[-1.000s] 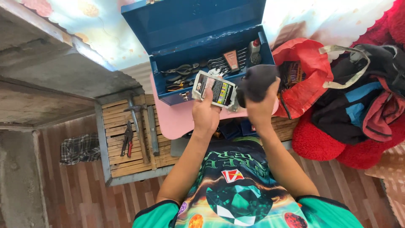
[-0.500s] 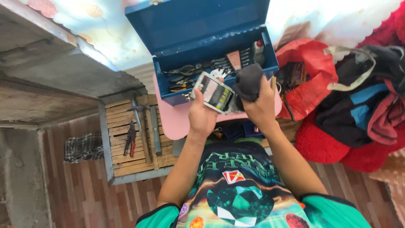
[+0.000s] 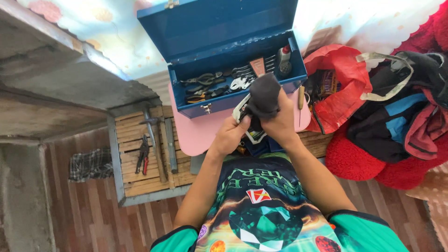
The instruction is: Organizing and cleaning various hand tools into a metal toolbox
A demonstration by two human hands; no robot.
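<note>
Two hands meet just above the middle of the frame, over the near edge of the pink tabletop (image 3: 196,135). The left hand (image 3: 229,136) holds a flat packet (image 3: 254,135) with a white border, mostly hidden; its fingers (image 3: 241,122) curl around the packet's left edge, closed on it. The right hand (image 3: 280,122) presses a dark grey cloth (image 3: 263,97) down onto the packet's upper face, fingers bunched shut around the cloth. How tightly they pinch it cannot be told, since the cloth covers the fingertips.

Cloth and packet are touching, the cloth lying on top and toward the upper part of the frame. The packet's long axis seems to run from lower right to upper left, tilted, though only its lower rim and a sliver near the left thumb show. Both hands are on it; the left one carries it, the right one works against it from the right side.

Just beyond the hands, toward the top of the frame, stands an open blue toolbox (image 3: 224,28) with pliers and wrenches inside. A thin awl-like tool (image 3: 301,100) lies on the tabletop right of the right hand, apart from it. A red bag (image 3: 343,79) sits further right, and a hammer (image 3: 151,135) and red-handled pliers (image 3: 141,156) rest on a slatted wooden crate (image 3: 140,179) at left.
</note>
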